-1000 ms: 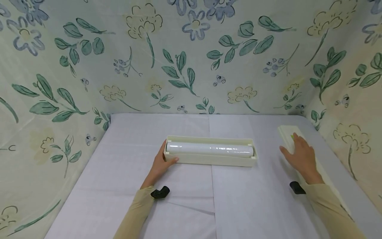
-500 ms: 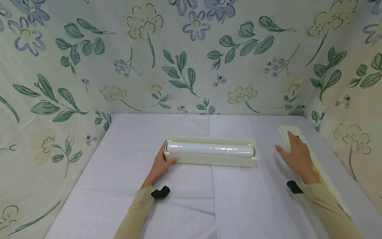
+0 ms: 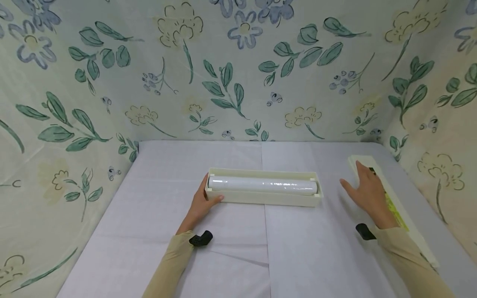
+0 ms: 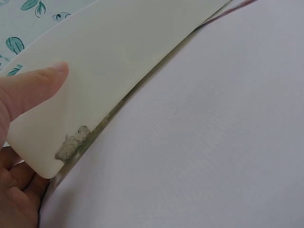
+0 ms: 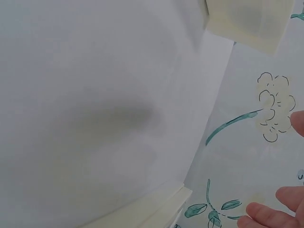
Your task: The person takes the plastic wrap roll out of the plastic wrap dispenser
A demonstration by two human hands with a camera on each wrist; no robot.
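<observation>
A cream cling film dispenser box (image 3: pixel 264 199) lies crosswise on the table, its top off. Inside it sits a glossy white roll of cling film (image 3: pixel 262 185). My left hand (image 3: pixel 199 207) grips the box's left end, thumb on the front wall and fingers round the end. In the left wrist view that front wall (image 4: pixel 114 52) carries a grey rough patch near its lower corner. Over at the right, my right hand (image 3: pixel 369 196) is spread with nothing in it, over the left edge of a long cream lid (image 3: pixel 415 238) bearing a yellow-green label.
A white cloth covers the table (image 3: pixel 231 265), with a seam down its middle. Floral fabric (image 3: pixel 242 82) hangs behind and at both sides. The lid lies slantwise along the table's right edge, partly under the right forearm.
My right hand has moved slightly left off the lid, uncovering more of its yellow-green label. The left hand, the box and the roll stay where they were.
</observation>
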